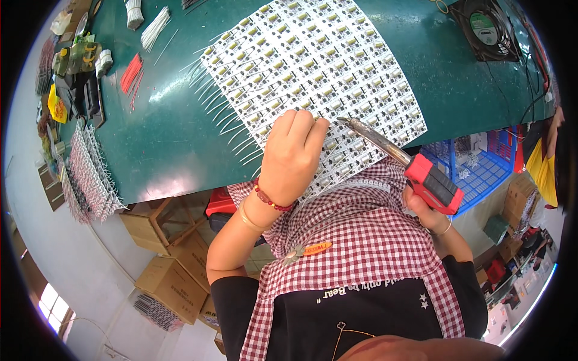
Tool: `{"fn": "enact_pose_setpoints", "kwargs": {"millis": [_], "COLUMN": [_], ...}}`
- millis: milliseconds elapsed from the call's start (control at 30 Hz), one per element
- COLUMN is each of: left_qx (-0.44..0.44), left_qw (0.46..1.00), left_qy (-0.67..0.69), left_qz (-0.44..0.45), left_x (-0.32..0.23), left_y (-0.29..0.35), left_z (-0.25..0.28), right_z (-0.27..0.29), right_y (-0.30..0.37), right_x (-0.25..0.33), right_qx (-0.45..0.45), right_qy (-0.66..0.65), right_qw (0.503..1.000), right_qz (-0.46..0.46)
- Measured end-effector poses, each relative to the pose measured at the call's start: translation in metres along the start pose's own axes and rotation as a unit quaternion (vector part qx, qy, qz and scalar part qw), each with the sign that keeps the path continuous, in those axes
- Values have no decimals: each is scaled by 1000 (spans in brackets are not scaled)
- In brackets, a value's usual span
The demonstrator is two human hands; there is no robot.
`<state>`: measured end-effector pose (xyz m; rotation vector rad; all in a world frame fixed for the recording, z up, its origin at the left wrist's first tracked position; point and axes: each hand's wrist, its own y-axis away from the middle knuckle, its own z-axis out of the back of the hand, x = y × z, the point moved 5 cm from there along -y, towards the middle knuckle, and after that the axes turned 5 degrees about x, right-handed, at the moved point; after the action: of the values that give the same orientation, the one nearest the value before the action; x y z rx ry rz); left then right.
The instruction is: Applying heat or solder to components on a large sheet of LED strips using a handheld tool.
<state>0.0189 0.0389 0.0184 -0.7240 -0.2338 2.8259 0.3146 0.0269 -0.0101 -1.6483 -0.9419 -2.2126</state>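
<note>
A large panel of white circuit boards [361, 75], with rows of small yellowish parts, lies on the green table and reaches over its near edge. Thin white wires [232, 129] stick out from the panel's left side. Over the middle of the panel, my left hand [295, 147] is closed in a pinch, its fingertips low on the boards; what they hold is hidden. My right hand [421, 207] grips the red and black handle of a soldering iron [430, 180]. The iron's metal tip points left, close to the boards just right of my left fingertips.
Bundles of white wires [156, 28] and red wires [130, 73] lie on the green table [180, 138] at the left. A black fan [486, 30] stands at the far right. Below the right edge is a blue plastic basket [481, 180]. Cardboard boxes [171, 286] sit at lower left.
</note>
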Motion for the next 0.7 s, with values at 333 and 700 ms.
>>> {"fn": "enact_pose_setpoints", "kwargs": {"millis": [333,700], "left_qx": [-28,-84], "left_qw": [999,995], "left_qy": [13,-10], "left_qz": [30,44], "left_x": [-1,0], "left_y": [-2,4], "left_z": [7,9], "right_z": [1,-2], "right_y": [6,-6], "right_x": [-13,-8], "right_qx": [13,42], "right_qy": [-95,-96], "right_qw": [995,994], "right_qz": [-7,-10]}}
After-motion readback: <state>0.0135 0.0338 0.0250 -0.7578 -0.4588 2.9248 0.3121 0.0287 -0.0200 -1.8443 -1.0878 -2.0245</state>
